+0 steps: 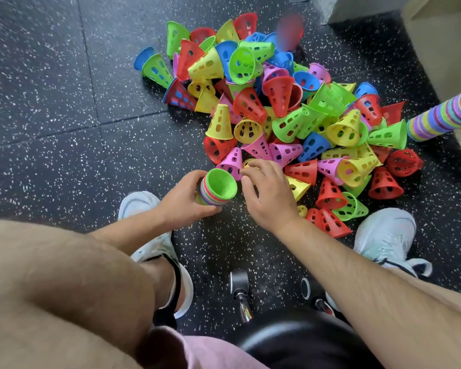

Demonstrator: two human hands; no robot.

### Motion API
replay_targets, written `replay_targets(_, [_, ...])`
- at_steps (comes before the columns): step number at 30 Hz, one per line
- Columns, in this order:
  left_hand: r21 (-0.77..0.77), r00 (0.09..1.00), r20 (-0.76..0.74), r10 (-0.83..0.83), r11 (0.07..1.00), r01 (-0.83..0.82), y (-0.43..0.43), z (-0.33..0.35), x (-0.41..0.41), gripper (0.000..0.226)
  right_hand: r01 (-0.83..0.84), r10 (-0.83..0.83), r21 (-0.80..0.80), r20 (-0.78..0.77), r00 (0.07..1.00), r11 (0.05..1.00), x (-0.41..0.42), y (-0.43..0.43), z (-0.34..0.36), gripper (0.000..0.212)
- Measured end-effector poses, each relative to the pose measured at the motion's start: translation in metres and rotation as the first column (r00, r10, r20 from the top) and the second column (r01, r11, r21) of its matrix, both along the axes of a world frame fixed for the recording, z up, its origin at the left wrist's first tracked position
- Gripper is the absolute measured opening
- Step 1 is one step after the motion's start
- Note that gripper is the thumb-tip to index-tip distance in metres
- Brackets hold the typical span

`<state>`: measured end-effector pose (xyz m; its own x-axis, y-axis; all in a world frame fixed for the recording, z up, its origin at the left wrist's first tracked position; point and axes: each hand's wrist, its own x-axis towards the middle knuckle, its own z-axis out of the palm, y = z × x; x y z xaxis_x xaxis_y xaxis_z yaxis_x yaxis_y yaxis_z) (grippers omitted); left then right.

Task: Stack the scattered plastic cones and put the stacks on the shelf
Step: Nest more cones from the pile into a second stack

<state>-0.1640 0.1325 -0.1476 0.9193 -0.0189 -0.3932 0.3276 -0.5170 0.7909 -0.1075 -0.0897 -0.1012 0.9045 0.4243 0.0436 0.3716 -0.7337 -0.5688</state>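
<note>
On the dark speckled floor [64, 115], out toward twelve and one o'clock from the seated person, lies a big loose pile of cones [282, 102] in red, yellow, green, blue and pink, each with small holes in its sides. Most are tipped over; one yellow cone [220, 122] at the pile's near left edge stands upright.

The left hand [183, 199] is wrapped around a short stack of cones [216, 191], fingers closed on its side, with a green one on top and its hollow mouth facing up. This stack is held just above the floor between the person's feet, at the near edge of the pile.

The right hand [269, 194] sits just beside it at about three o'clock, palm down, fingers curled over the nearest cones, touching a pink cone [230, 162]. I cannot tell whether it has actually closed on one.

A much longer stack [442, 115] lies slanting at two o'clock, against a pale ledge [442, 49].

White shoes [386, 233] bracket the scene, and a black stool seat [304, 339] shows at six o'clock.
</note>
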Motion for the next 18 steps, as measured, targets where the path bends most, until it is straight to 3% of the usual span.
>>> replay_targets(5, [-0.015, 0.996, 0.025, 0.09, 0.996, -0.09, 0.009, -0.005, -0.002, 0.072, -0.054, 0.029, -0.211, -0.119, 0.992, 0.976, 0.02, 0.016, -0.007, 0.04])
replay_targets(12, [-0.023, 0.992, 0.087, 0.09, 0.996, -0.089, 0.019, -0.008, -0.005, 0.078, -0.205, 0.196, -0.531, -0.074, 0.978, 0.822, 0.027, 0.035, -0.019, 0.054])
replay_targets(15, [-0.02, 0.991, 0.107, 0.086, 0.996, -0.085, 0.024, -0.01, -0.006, 0.077, -0.143, 0.149, -0.511, -0.029, 0.988, 0.847, 0.026, 0.036, -0.021, 0.064])
replay_targets(18, [-0.049, 0.986, 0.135, 0.093, 0.995, -0.087, 0.027, -0.012, -0.01, 0.074, -0.047, 0.071, -0.352, 0.056, 0.996, 0.935, 0.027, 0.029, -0.017, 0.071])
